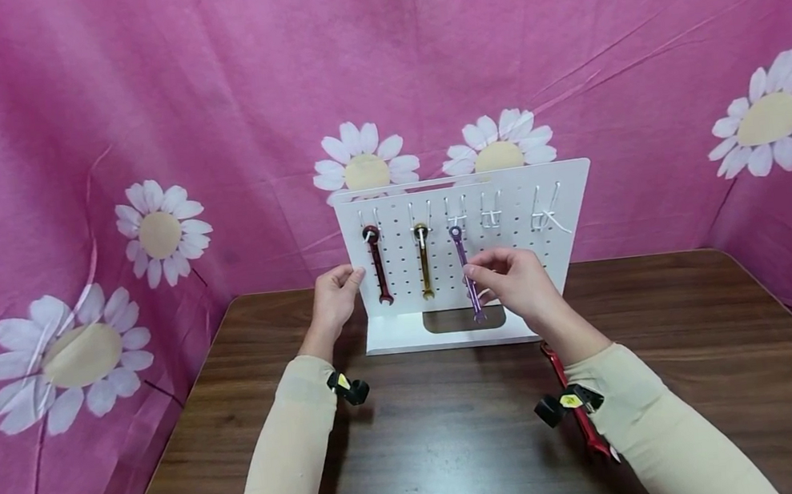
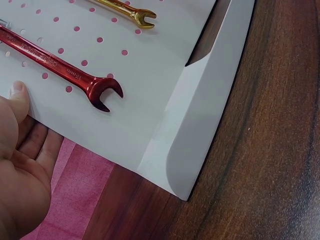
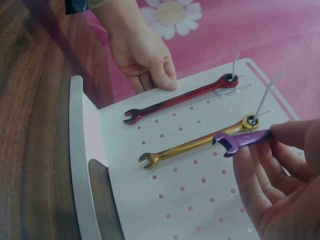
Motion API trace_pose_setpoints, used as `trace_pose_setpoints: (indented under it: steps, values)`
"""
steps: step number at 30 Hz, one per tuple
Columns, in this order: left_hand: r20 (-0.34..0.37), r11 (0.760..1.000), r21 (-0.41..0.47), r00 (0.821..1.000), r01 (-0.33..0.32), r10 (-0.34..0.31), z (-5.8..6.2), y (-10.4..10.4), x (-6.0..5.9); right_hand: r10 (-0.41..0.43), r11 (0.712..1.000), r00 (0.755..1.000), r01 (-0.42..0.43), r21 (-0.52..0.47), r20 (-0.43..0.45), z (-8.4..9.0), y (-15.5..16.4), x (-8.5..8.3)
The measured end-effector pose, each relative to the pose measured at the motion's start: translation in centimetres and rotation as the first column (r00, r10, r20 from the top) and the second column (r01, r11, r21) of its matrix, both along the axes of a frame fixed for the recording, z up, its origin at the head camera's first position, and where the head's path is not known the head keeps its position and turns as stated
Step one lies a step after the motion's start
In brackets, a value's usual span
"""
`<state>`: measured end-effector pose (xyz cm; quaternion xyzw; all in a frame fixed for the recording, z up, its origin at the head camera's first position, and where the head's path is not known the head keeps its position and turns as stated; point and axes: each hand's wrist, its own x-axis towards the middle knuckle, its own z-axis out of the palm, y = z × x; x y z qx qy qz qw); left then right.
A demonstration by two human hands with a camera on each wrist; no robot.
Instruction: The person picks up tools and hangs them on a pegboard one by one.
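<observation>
A white pegboard stand (image 1: 399, 279) stands upright on the table, and my left hand (image 1: 334, 298) grips its left edge, thumb on the front face and fingers behind. My right hand (image 1: 516, 283) pinches a purple combination wrench (image 1: 466, 268) by the shaft, its ring end up at the third hook from the left and its open end down. A red wrench (image 2: 55, 64) hangs from the leftmost hook and a gold wrench (image 3: 195, 144) from the one beside it. The purple wrench's ring end is out of sight in the right wrist view.
Further white wire hooks (image 1: 548, 211) are on the board's right side, with no wrench on them. Another red wrench (image 1: 584, 420) lies on the wooden table (image 1: 416, 438), partly under my right forearm. A pink flowered cloth (image 1: 376, 56) hangs behind.
</observation>
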<state>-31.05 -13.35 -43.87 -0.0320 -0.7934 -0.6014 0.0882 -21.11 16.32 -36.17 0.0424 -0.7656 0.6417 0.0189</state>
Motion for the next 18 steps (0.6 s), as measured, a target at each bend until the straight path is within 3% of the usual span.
trace_pose_setpoints:
  steps: [9, 18]
  values:
    - [0.009, 1.000, -0.009, 1.000, -0.001, 0.001, 0.0, 0.0, 0.0, -0.063, 0.997, 0.997, 0.060, 0.047, 0.051, -0.7, -0.2, -1.5]
    - [0.015, 1.000, -0.007, 1.000, -0.003, 0.003, -0.1, -0.1, -0.1, -0.136, 0.991, 0.985, 0.136, 0.013, 0.101, -1.4, -0.5, -3.4]
